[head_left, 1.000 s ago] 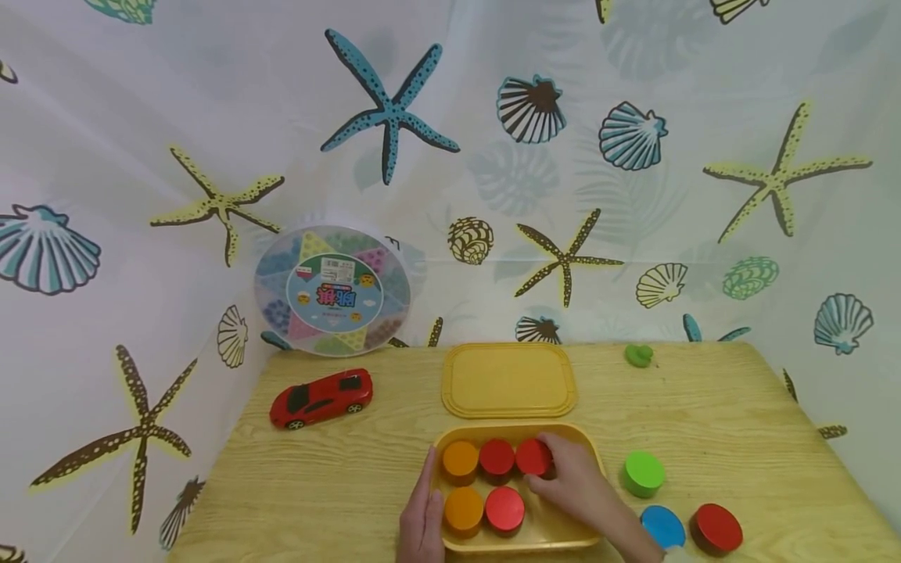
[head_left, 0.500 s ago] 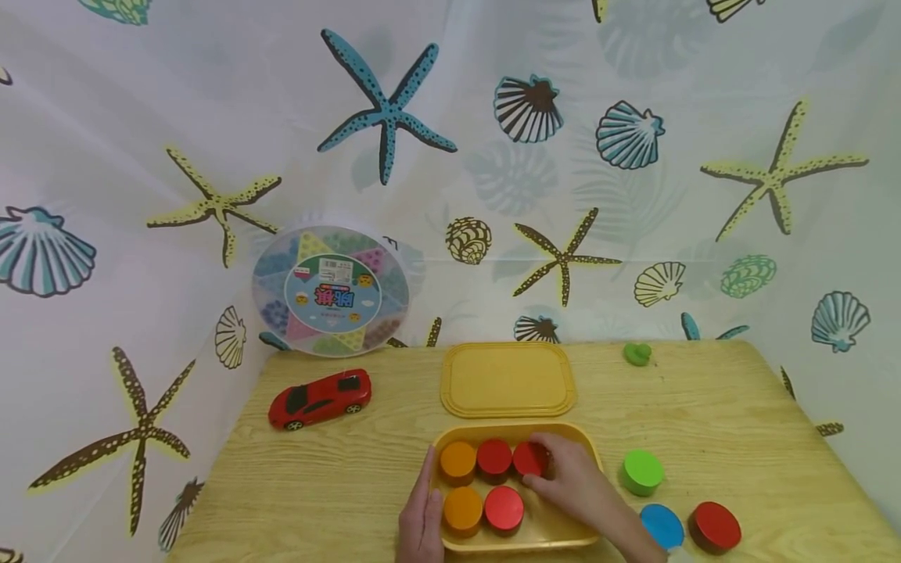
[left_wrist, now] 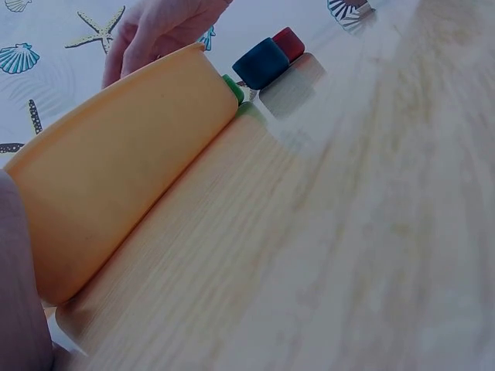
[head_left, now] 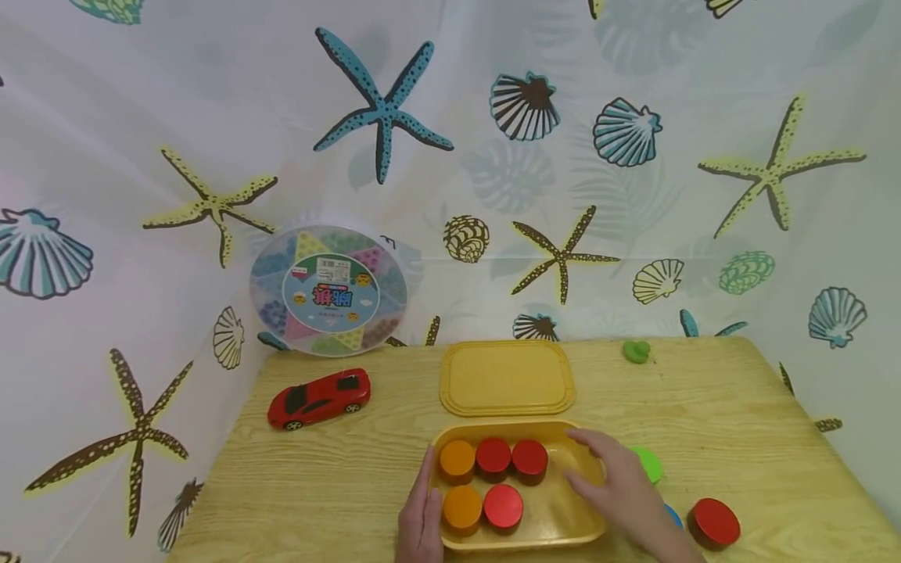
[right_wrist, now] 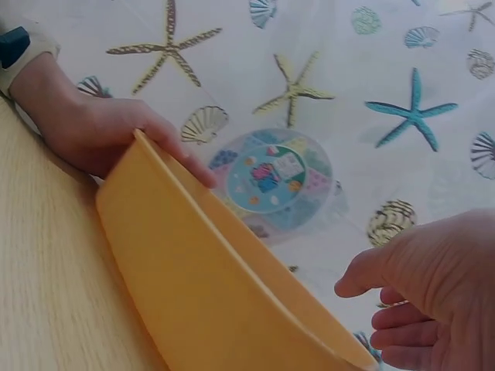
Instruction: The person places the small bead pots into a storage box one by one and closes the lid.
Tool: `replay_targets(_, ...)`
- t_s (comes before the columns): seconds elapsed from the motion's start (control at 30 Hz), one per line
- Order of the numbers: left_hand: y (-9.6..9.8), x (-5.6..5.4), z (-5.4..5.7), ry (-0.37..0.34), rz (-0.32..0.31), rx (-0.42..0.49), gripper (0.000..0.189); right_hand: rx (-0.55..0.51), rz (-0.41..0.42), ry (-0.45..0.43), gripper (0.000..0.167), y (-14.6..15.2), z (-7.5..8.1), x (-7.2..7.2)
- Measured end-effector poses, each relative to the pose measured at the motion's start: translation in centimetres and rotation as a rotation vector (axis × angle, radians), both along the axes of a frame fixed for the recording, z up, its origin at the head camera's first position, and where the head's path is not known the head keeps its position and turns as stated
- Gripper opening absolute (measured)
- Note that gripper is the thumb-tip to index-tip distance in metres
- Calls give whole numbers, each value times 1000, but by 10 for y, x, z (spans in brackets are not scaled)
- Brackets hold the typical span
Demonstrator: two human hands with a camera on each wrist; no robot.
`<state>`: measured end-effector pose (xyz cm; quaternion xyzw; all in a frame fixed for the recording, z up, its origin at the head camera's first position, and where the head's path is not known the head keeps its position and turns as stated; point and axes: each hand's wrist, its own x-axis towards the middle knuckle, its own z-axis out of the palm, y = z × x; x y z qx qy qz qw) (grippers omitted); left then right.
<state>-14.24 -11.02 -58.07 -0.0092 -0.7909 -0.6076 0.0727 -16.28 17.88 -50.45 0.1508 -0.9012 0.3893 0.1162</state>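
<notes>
An open yellow plastic box [head_left: 552, 508] stands on the table with two orange round blocks [head_left: 457, 461] and three red round blocks [head_left: 529, 460] inside. Along its left wall lies my left hand [head_left: 420, 512], fingers straight against the side; the right wrist view shows this left hand [right_wrist: 100, 131] at the box's end. Above the box's right side is my right hand [head_left: 619, 485], thumb and fingers apart, with nothing between them. A green round block [head_left: 649, 464] and a blue one [head_left: 673, 516] are partly hidden behind it. Another red round block [head_left: 714, 524] sits farther right.
A yellow lid [head_left: 507, 379] lies flat behind the box. At the left is a red toy car [head_left: 320, 399], and a round board game case [head_left: 331, 291] leans on the patterned curtain. A small green toy duck [head_left: 637, 352] stands at the back right.
My right hand has let go of the red round block at the back of the box and moved right. The left hand stays at the box's side.
</notes>
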Motion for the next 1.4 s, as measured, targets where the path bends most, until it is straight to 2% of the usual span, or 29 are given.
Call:
replay_targets(0.17, 1, 0, 1, -17, 9, 6, 51, -9, -123, 61, 47, 30, 3, 12)
replay_targets(0.27, 1, 0, 1, -20, 13, 3, 51, 0, -203, 70, 47, 49, 2, 18)
replay_targets(0.5, 1, 0, 2, -17, 7, 9, 52, 45, -327, -30, 48, 86, -9, 36)
replay_targets(0.7, 1, 0, 2, -23, 6, 10, 52, 42, -397, -85, 50, 108, -27, 53)
replay_targets(0.83, 1, 0, 2, -23, 7, 10, 52, 81, -418, -145, 57, 124, -38, 59)
replay_targets(0.9, 0, 1, 2, -18, 11, 10, 52, 107, -402, -201, 63, 132, -43, 59)
replay_targets(0.97, 1, 1, 2, -17, 15, 9, 51, 98, -390, -298, 73, 139, -47, 60)
replay_targets(1.07, 1, 1, 0, -7, 20, 0, 51, 29, -410, -489, 91, 145, -52, 59)
replay_targets(1.13, 1, 0, -1, 6, 24, -11, 51, -20, -440, -579, 100, 148, -55, 60)
replay_targets(1.2, 2, 0, -1, 18, 27, -16, 51, -56, -467, -619, 105, 148, -58, 61)
replay_targets(1.4, 2, 0, -2, 30, 25, -20, 50, -78, -510, -631, 110, 149, -64, 63)
